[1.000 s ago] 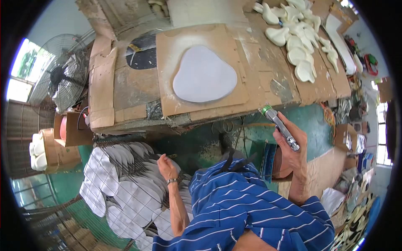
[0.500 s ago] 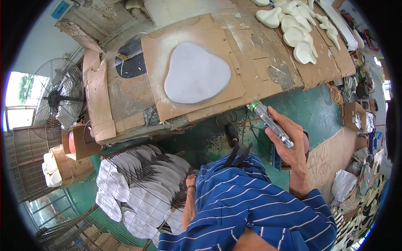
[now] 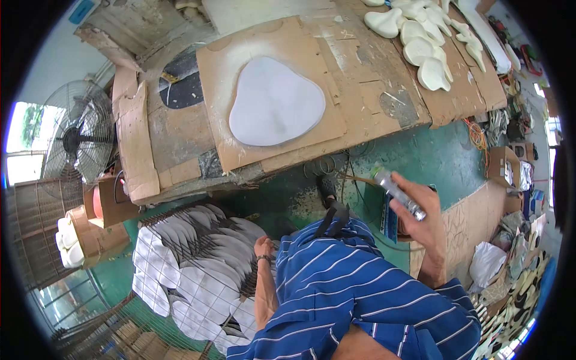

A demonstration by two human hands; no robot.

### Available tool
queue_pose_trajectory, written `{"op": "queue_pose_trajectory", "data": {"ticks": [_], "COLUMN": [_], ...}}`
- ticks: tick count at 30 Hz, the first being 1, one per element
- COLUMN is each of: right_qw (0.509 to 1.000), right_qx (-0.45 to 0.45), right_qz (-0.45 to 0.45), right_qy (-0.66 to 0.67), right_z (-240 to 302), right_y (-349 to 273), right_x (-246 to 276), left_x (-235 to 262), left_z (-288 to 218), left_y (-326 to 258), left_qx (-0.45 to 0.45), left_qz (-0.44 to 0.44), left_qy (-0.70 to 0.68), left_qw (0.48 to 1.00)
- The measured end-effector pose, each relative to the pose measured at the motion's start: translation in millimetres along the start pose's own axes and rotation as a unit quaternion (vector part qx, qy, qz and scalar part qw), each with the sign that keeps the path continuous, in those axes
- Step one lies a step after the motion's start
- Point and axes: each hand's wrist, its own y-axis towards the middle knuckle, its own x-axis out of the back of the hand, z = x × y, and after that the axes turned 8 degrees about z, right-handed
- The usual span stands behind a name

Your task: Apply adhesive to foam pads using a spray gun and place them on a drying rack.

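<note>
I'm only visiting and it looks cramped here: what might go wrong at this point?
The right hand holds a spray can away from the white sheet on the cardboard; spray might miss it. Loose cables hang below the bench edge and could snag.

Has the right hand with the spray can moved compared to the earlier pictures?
Cannot tell. The camera itself shifted, so the whole view changed. Against the cardboard-covered table, the right hand and its spray can sit just below the front edge, much as before.
</note>
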Motion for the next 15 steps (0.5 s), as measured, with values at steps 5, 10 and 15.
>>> {"op": "queue_pose_trajectory", "data": {"ticks": [5, 10, 15], "right_qw": [0.984, 0.988, 0.993], "right_qx": [0.056, 0.112, 0.059], "right_qz": [0.100, 0.017, -0.047], "right_qy": [0.138, 0.108, 0.091], "right_z": [14, 19, 15], "right_y": [12, 41, 54], "right_x": [-34, -45, -41], "left_x": [-1, -1, 5], "left_z": [-6, 6, 24], "left_y": [1, -4, -14], "left_qx": [0.019, 0.025, -0.012], "left_qz": [-0.005, -0.039, -0.038], "left_qy": [0.037, 0.047, 0.113], "left_qw": [0.999, 0.998, 0.993]}}
